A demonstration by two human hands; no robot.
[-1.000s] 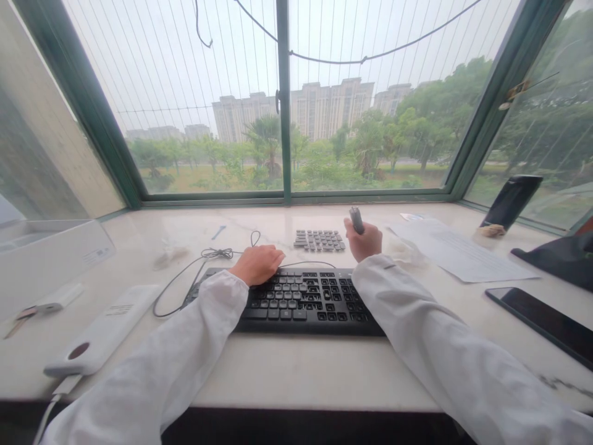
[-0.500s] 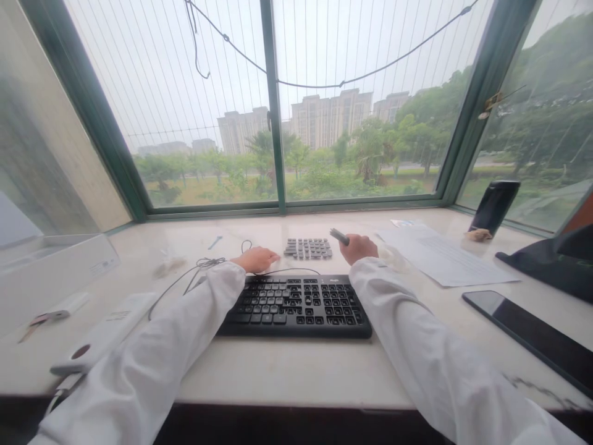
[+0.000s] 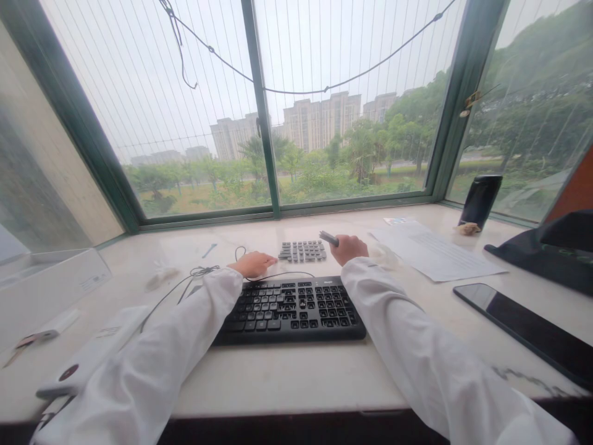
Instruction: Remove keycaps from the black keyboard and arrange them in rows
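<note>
A black keyboard [image 3: 291, 306] lies on the pale marble sill in front of me. My left hand [image 3: 252, 264] rests at its far left edge, fingers curled down beside the keyboard's cable [image 3: 185, 281]. Just beyond the keyboard's far right edge, my right hand [image 3: 348, 248] is closed round a small grey tool [image 3: 328, 238] that points left. Its tip hovers beside a block of loose grey keycaps [image 3: 302, 251] set in rows beyond the keyboard.
A printed paper sheet [image 3: 433, 253] lies to the right, with a dark phone [image 3: 525, 324] nearer me and a black stand [image 3: 479, 198] by the window. At left are a clear box [image 3: 50, 287], a white remote-like device [image 3: 88, 358] and a small white stick [image 3: 58, 321].
My right hand has lowered and tipped the grey tool from upright to pointing left at the keycaps. My left hand slid off the keys to the keyboard's far edge. The view shifted.
</note>
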